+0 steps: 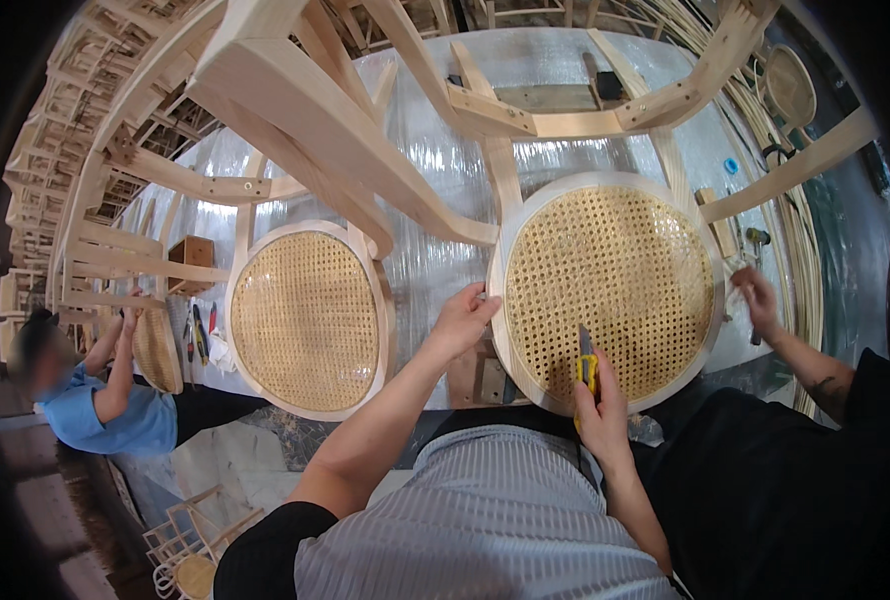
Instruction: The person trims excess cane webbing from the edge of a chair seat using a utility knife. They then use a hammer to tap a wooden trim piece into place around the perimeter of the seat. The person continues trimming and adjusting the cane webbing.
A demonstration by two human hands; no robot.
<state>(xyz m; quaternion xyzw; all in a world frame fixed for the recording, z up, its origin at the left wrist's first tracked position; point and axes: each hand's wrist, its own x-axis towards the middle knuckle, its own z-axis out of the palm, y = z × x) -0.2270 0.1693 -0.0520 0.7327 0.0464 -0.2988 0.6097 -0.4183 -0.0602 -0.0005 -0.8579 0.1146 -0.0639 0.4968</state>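
In the head view, the left hand (463,320) rests at the left edge of a round cane-woven panel (615,270) with a pale wooden rim. Its thumb side meets the rim, but some fingers are tucked out of sight, so I cannot tell whether they close around the wood or only press against it. The right hand (605,408) is wrapped around a yellow-and-black utility knife (588,372), held over the lower part of the panel with its grey tip pointing away from the wearer. The blade is too small to make out, and whether it touches the cane cannot be told; the fingers hide much of the handle.

The panel lies on a table (427,165) covered in shiny clear film, near its front edge. Wooden chair legs and braces rise beyond it, several cut off by the upper rim of the picture. A second cane-woven panel (305,312) lies to the left, well apart. At the far left a co-worker in a blue shirt (115,415) holds another cane panel (157,348), partly hidden. On the right, a second co-worker's hand (757,298) is near the rim, its fingers blurred.
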